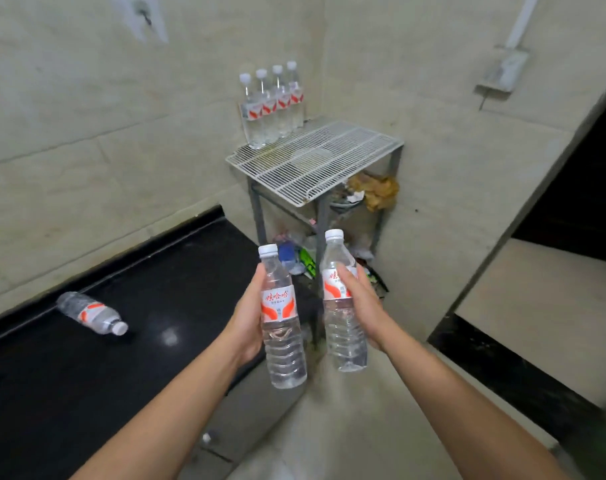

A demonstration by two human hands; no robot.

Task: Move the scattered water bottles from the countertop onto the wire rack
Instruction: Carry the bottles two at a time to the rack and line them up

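Black countertop [156, 289]: one bottle [92, 313] lying flat. Wire rack [315, 161]: four bottles [272, 105] upright in row.

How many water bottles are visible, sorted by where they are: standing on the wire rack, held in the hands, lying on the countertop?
Standing on the wire rack, in a row: 4
Held, one in the left hand, one in the right hand: 2
Lying on the black countertop: 1
Total: 7

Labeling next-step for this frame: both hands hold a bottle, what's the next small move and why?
Probably carry both forward and stand them on the wire rack. The left hand and right hand each hold an upright bottle short of it, four bottles line its back edge, and the front mesh is free. One bottle lies on the countertop.
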